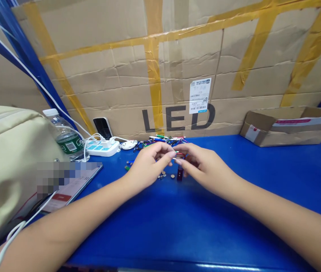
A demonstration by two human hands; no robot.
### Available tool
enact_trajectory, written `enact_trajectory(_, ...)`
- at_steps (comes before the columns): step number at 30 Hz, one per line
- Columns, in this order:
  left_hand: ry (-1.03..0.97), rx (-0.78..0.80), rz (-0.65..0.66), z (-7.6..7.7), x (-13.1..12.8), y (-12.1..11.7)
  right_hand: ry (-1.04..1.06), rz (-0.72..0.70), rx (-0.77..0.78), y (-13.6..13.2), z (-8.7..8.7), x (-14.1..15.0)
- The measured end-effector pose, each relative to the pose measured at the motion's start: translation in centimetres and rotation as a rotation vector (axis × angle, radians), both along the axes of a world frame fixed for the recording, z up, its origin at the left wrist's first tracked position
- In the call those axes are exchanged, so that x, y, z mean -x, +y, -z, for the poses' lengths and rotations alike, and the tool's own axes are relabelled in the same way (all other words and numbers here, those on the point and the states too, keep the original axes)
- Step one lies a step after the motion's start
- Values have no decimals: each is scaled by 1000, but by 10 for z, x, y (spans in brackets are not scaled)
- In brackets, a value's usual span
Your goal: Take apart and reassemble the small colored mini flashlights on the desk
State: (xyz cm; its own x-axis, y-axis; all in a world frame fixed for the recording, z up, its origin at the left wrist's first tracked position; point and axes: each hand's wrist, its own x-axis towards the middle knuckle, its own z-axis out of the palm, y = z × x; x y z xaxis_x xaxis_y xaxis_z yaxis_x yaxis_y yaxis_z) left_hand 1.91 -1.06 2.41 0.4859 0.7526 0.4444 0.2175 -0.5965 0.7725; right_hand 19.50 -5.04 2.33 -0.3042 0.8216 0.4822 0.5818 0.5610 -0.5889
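Observation:
My left hand (152,161) and my right hand (206,163) meet above the blue table (160,226), thumbs and fingers pinched close together. Between the fingertips shows a thin, pale sliver too small to name. A curved red strip (181,154) passes by the right fingers. Just below, a small dark red block (179,174) hangs or stands at my right hand; how it joins the strip is hidden. Small round silvery discs (172,176), like button cells, lie on the table under the hands. Behind lies a pile of slim coloured metal tubes (163,139), partly covered by my hands.
At left are a beige bag (16,151), a water bottle (69,139), a tablet-like flat panel (85,177), a white power strip (104,147) with cables and a phone (103,127). An open cardboard box (293,132) stands right. Taped cardboard (115,83) backs the table.

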Motion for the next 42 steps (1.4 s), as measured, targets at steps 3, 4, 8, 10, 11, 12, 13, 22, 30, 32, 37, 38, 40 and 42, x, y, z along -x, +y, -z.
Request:
enact_trajectory(3, -81, 79, 77, 10, -1, 0, 232, -3, 109, 0, -1, 2)
enact_trajectory(4, -93, 122, 128, 13, -1, 1, 299, -10, 130, 1, 0, 2)
enact_trajectory(8, -72, 291, 297, 18, -2, -2, 407, -35, 165, 5, 2, 0)
enact_trajectory(10, -45, 333, 308, 16, -2, -4, 411, -41, 189, 5, 4, 1)
enact_trajectory(11, -26, 352, 309, 15, -2, -5, 418, -45, 202, 5, 4, 2)
enact_trajectory(12, -4, 368, 311, 14, -2, -6, 430, -51, 214, 5, 5, 2)
enact_trajectory(13, 20, 375, 312, 13, -2, -6, 445, -54, 224, 4, 5, 3)
enact_trajectory(22, 149, 118, 275, 12, 0, -5, 453, -72, 143, 0, 1, 5)
enact_trajectory(30, 95, 58, 222, 19, -3, -8, 304, 11, -18, 0, 1, 1)
enact_trajectory(32, 64, 49, 204, 20, -2, -8, 207, 67, -37, 2, -1, -3)
enact_trajectory(37, 54, 98, 132, 16, -1, -6, 26, 51, -38, 7, -4, -13)
enact_trajectory(38, 44, 123, 128, 15, -1, -5, -29, 22, -59, 8, -4, -14)
enact_trajectory(40, 17, 155, 131, 15, -1, -3, -153, -22, -126, 11, -2, -17)
enact_trajectory(42, -3, 163, 130, 15, -1, -1, -255, -27, -191, 13, 0, -20)
